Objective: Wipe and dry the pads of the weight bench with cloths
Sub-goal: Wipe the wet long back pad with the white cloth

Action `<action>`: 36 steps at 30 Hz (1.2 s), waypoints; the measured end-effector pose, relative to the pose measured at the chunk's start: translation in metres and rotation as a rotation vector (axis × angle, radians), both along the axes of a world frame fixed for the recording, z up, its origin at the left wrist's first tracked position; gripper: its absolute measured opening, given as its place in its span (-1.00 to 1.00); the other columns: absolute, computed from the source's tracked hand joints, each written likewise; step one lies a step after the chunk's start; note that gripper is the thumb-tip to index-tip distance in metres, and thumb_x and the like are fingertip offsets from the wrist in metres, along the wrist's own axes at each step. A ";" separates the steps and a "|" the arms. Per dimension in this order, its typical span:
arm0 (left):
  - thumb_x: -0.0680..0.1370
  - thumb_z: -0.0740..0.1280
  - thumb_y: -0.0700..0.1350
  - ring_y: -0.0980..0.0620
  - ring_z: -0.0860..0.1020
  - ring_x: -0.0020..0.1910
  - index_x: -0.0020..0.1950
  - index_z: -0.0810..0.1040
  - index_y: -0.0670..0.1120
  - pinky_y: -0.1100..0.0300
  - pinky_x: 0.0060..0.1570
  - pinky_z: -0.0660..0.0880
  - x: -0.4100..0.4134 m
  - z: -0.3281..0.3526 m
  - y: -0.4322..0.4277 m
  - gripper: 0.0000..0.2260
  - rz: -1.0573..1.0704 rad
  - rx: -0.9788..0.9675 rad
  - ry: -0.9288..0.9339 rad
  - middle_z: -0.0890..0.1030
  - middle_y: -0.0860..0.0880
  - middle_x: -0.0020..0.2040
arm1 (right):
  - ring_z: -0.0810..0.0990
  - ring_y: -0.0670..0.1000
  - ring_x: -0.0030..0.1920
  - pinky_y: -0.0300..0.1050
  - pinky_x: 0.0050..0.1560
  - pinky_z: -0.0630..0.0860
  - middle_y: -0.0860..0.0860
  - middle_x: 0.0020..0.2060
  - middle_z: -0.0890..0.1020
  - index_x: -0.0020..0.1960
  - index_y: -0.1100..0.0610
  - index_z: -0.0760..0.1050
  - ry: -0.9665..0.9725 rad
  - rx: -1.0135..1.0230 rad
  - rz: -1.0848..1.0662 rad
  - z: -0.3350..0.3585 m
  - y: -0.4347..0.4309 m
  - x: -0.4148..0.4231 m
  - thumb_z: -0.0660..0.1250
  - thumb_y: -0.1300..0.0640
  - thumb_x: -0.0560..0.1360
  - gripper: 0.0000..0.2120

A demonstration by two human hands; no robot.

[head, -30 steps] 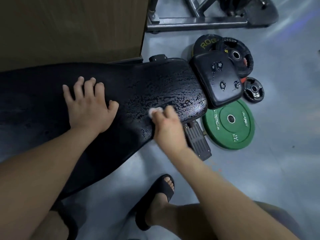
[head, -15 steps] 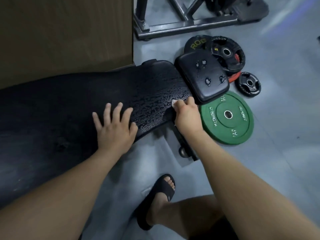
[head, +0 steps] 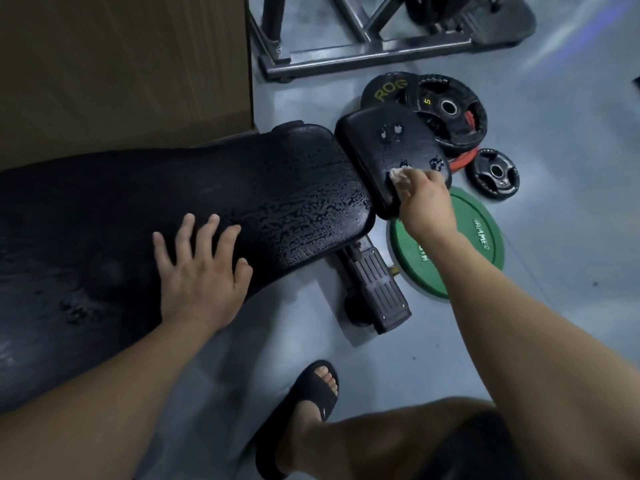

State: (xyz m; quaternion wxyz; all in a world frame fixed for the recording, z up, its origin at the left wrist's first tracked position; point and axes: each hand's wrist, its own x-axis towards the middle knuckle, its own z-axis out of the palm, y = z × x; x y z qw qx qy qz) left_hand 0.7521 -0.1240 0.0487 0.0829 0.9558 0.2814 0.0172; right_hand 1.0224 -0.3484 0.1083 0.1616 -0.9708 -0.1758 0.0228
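Shows long pad (head: 294, 188) as landmark, its right end beaded with droplets. Places left hand (head: 204, 271) flat on its near edge, fingers straight and spread, holding nothing. Finds right hand (head: 424, 202) just past its right end, fingers curled round a small white cloth (head: 396, 176), which is pressed onto the short pad (head: 381, 143). Sets green plate (head: 478, 237) on the floor beyond.

Pretty clearly a gym: padded weight bench (head: 242, 202), green bumper plate (head: 464, 244) and black weight plates (head: 446, 112) lying on the grey floor (head: 571, 306), steel rack frame (head: 363, 57) behind.
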 end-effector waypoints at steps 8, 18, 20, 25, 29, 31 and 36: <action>0.65 0.15 0.15 -0.05 -0.07 0.65 0.57 0.25 0.17 -0.33 0.54 -0.19 -0.001 0.035 0.010 -0.53 -0.008 -0.291 0.158 0.10 0.04 0.65 | 0.48 0.29 0.26 0.06 0.31 0.42 0.26 0.29 0.49 0.34 0.25 0.49 0.066 -0.007 0.049 0.052 -0.007 -0.070 0.24 0.29 0.51 -0.60; 0.64 0.19 -0.01 -0.08 0.50 0.19 0.14 0.53 0.01 0.00 0.17 0.49 -0.158 0.145 0.054 -0.84 0.167 -0.403 0.066 0.57 -0.03 0.16 | 0.61 0.16 0.12 -0.15 0.13 0.46 0.13 0.10 0.68 0.16 0.16 0.60 0.306 0.096 0.445 0.093 0.101 -0.227 0.24 0.21 0.58 -0.77; 0.64 0.20 -0.03 -0.08 0.57 0.00 0.03 0.51 0.00 0.01 -0.02 0.54 -0.201 0.159 0.068 -0.88 0.233 -0.400 0.014 0.60 -0.02 -0.01 | 0.61 0.07 0.01 -0.23 0.00 0.42 0.08 0.05 0.69 0.13 0.11 0.61 0.354 0.083 0.549 0.098 0.133 -0.266 0.23 0.19 0.59 -0.78; 0.63 0.19 -0.01 -0.05 0.59 -0.16 -0.01 0.48 0.03 -0.08 -0.07 0.60 -0.305 0.174 0.103 -0.90 0.412 -0.388 -0.035 0.62 0.01 -0.14 | 0.60 -0.06 -0.17 -0.23 -0.22 0.45 -0.06 -0.10 0.66 0.03 0.01 0.59 0.412 0.053 0.776 0.111 0.210 -0.361 0.19 0.17 0.60 -0.79; 0.60 0.25 -0.04 -0.15 0.62 -0.05 0.04 0.51 -0.03 -0.05 -0.01 0.58 -0.390 0.168 0.144 -0.89 0.581 -0.349 -0.098 0.67 -0.06 -0.05 | 0.57 -0.08 -0.05 -0.23 -0.09 0.42 -0.13 -0.08 0.62 0.04 0.02 0.60 0.481 0.041 0.916 0.115 0.268 -0.436 0.19 0.18 0.62 -0.79; 0.58 0.28 -0.08 -0.16 0.63 -0.03 0.03 0.53 -0.06 0.01 0.00 0.57 -0.424 0.159 0.166 -0.91 0.673 -0.339 -0.149 0.68 -0.08 -0.04 | 0.57 -0.07 0.01 -0.21 -0.02 0.42 -0.12 -0.04 0.64 0.05 0.04 0.62 0.508 0.010 0.964 0.117 0.293 -0.466 0.20 0.18 0.62 -0.78; 0.56 0.30 -0.12 -0.25 0.55 0.13 0.07 0.57 -0.16 -0.02 0.14 0.51 -0.463 0.132 0.232 -0.84 0.799 -0.292 -0.175 0.59 -0.20 0.08 | 0.59 -0.06 -0.18 -0.24 -0.24 0.45 -0.03 -0.09 0.70 -0.02 0.00 0.62 0.524 -0.018 0.982 0.108 0.343 -0.502 0.23 0.18 0.60 -0.80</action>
